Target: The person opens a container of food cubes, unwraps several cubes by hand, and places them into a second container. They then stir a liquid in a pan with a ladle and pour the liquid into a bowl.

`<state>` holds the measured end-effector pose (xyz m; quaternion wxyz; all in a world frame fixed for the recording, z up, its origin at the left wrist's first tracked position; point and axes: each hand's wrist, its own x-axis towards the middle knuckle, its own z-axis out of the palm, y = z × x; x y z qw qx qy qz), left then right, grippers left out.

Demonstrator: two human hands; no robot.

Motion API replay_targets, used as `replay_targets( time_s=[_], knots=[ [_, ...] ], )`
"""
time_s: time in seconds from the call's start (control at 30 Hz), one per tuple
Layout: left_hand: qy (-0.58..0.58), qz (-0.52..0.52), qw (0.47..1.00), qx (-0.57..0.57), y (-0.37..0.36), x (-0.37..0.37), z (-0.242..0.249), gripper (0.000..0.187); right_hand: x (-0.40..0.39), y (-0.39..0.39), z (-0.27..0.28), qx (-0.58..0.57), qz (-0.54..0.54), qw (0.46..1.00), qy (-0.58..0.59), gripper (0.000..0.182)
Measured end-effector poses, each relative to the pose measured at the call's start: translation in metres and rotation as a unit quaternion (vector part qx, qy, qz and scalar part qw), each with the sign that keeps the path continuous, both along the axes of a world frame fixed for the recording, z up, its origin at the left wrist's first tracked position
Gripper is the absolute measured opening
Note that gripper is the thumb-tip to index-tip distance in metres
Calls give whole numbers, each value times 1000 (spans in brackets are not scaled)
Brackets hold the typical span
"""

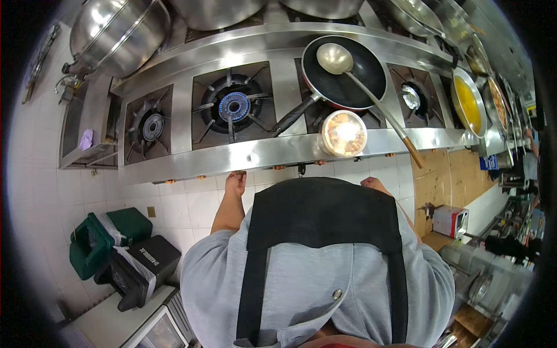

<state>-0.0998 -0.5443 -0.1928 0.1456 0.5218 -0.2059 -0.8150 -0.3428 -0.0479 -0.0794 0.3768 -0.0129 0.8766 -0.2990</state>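
Observation:
My left hand [235, 182] reaches up to the front panel of the steel stove [255, 152], in the row of small orange knobs [201, 177]. Its fingers are curled on the panel, and the knob under them is hidden. My right hand [373, 184] sits low beside my black apron [322, 211], close to the stove front. It is mostly hidden and looks curled. A black frying pan [348, 72] rests on the right-middle burner with a long-handled metal ladle [335, 58] lying in it. A round container of food [343, 133] stands on the stove's front ledge.
Unlit burners [234, 106] lie left of the pan. Large steel pots [119, 32] stand at the back, and pans with yellow liquid [469, 104] at the right. Green and black bins [116, 246] sit on the white tiled floor at the left, with shelves at the right.

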Motion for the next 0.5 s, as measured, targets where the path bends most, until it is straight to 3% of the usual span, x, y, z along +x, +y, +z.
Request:
replay_targets(
  time_s=[0.13,0.23,0.27,0.3,0.33,0.4,0.43,0.5],
  knots=[
    [28,-6,1000,10,1,3,7,20,1,-21,34,-24,-72,995,-61,16],
    [-78,-198,974,83,-6,12,-3,18,-12,-17,20,-122,-106,986,51,16],
    [-66,-407,911,-16,-14,19,-18,23,-16,-20,29,-150,-137,974,102,16],
    [-49,-593,796,-115,-26,28,-43,29,-19,-37,56,-178,-167,958,152,16],
    [-29,-743,635,-208,-36,34,-64,37,-22,-54,79,-207,-195,937,201,17],
    [-67,-828,425,-360,-4,-2,22,38,-32,-75,103,-222,-151,923,278,20],
    [-84,-847,311,-423,19,-27,88,39,-36,-84,113,-227,-129,912,315,22],
    [-89,-869,267,-408,47,-68,107,32,-43,-111,133,-234,-93,879,405,28]
  ],
)
